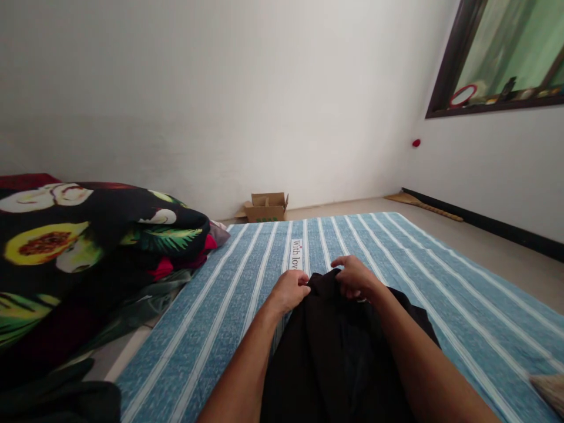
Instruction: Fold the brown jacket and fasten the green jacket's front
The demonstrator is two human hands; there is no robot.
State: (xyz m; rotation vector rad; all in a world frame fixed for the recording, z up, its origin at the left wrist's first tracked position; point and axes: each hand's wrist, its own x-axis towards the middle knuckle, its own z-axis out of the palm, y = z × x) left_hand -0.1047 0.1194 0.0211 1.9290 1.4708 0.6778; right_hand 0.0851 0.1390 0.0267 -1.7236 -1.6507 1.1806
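Black garment (324,358) lying over a blue striped sheet (215,329), left hand (287,291) and right hand (353,276) pinching its far edge slightly apart, fruit-print cloth (110,214) heaping leftward, cardboard box (267,209) sitting beyond.

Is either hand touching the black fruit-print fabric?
No, the left hand and right hand are both at the plain black cloth garment, apart from the black fruit-print fabric.
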